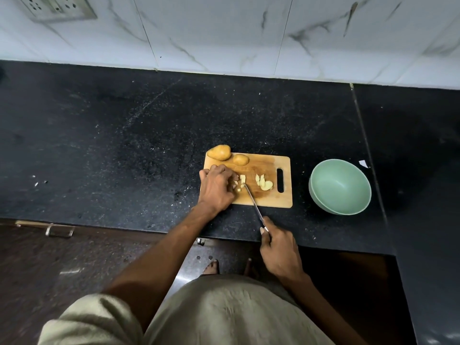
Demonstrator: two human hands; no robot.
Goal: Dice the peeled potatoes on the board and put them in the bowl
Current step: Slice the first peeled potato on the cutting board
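Note:
A wooden cutting board (266,168) lies on the black counter. Two whole potatoes sit at its far left corner, the larger potato (219,152) beside a smaller potato (240,159). My left hand (216,188) holds down pale potato pieces (241,183) with curled fingers at the board's left side. My right hand (280,250) grips the handle of a knife (252,202), whose blade tip rests among those pieces. A small pile of potato slices (264,183) lies near the board's handle slot. The pale green bowl (339,186) stands empty to the right of the board.
The black granite counter (124,145) runs along a white marble-tiled wall (224,33). A seam in the counter (368,150) passes right of the bowl. A scrap of white paper (364,163) lies beyond the bowl. A drawer handle (59,230) shows below the counter edge.

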